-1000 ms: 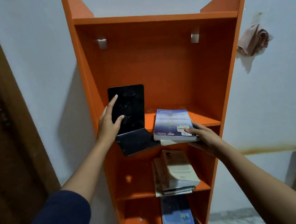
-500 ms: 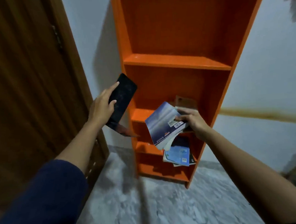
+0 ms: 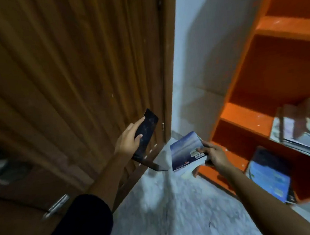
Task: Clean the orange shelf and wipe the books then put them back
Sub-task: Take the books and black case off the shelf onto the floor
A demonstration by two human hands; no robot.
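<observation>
Navy cloth of the left sleeve [image 3: 84, 220] is filling the bottom corner nearest the camera, and the grey marbled stone floor [image 3: 173, 215] is lying open between both forearms. Further out, the left hand [image 3: 128, 142] is gripping a black L-shaped metal bookend [image 3: 146, 134]. Thumb and forefinger are lying on its dusty face, and the other fingers are hidden behind the upright plate, whose bent foot is pointing down and rightward. Its top edge is sitting close to the ribbed brown wooden door [image 3: 67, 77]; whether they are touching I cannot tell. The right hand [image 3: 213, 154] is pinching a blue-covered paperback book [image 3: 184, 151] by its right edge, thumb on the cover and fingers clamped underneath. That book is hanging tilted in the air, apart from the bookend and just outside the orange wooden shelf [image 3: 245, 116]. Inside the shelf, a blurred pile of books [image 3: 298, 133] is lying on one board, and a bright blue book [image 3: 268, 176] is leaning in the compartment below. Beyond, white wall [image 3: 197, 52] is showing between the door frame and the shelf's side.
</observation>
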